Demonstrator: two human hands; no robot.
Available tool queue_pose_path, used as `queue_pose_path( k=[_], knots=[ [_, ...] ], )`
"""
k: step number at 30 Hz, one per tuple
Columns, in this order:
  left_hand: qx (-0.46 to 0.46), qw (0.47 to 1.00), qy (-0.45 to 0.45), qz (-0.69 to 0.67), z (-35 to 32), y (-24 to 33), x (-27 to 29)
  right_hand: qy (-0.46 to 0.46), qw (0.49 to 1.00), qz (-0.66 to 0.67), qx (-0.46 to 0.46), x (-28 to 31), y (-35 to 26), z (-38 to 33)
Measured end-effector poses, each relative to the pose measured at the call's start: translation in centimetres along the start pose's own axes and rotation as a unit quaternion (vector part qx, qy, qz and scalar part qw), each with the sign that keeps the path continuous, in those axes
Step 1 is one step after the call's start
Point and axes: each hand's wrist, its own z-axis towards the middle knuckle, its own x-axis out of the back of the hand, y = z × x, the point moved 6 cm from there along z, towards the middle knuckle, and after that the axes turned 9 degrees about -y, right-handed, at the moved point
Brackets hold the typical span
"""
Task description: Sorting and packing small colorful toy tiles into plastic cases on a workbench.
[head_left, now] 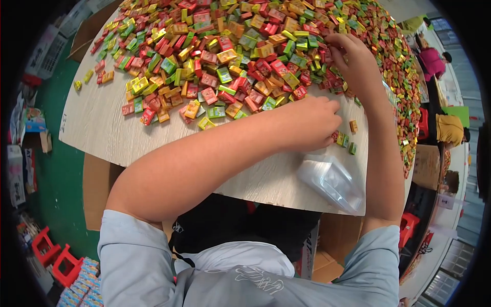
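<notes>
A big heap of small wrapped candies (225, 77), red, yellow, green and orange, covers the far part of the pale wooden table (92, 123). At the heap's right side, my right hand (353, 64) reaches among the candies, its thumb and bent forefinger apart. My left hand (314, 124) crosses to the right, low over the table, with its fingers curled. Whatever those fingers hold is hidden. Just beyond its fingertips lie a few loose candies (342, 138). A clear plastic container (332, 183) lies near the table's front edge, below my left hand.
The heap runs on along the right side, past my right forearm. Cardboard boxes (99, 192) stand under the table. Red stools (66, 266) are on the green floor at lower left. Other people (434, 64) sit at the far right.
</notes>
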Motion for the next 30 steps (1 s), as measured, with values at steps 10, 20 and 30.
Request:
queue_pose_path(
  k=[10, 20, 30],
  knots=[
    [0.038, 0.997, -0.055, -0.047, 1.0, 0.1, 0.4, 0.031, 0.999, -0.017, 0.040, 1.5, 0.3, -1.7],
    [0.047, 0.994, -0.085, -0.052, 0.6, 0.3, 0.8, -0.146, 0.939, 0.308, -0.051, 3.4, 1.5, -15.9],
    [0.076, 0.989, -0.106, -0.069, 0.9, 0.5, 0.8, -0.205, 0.922, 0.328, -0.001, 1.8, 1.1, -17.3]
  ],
)
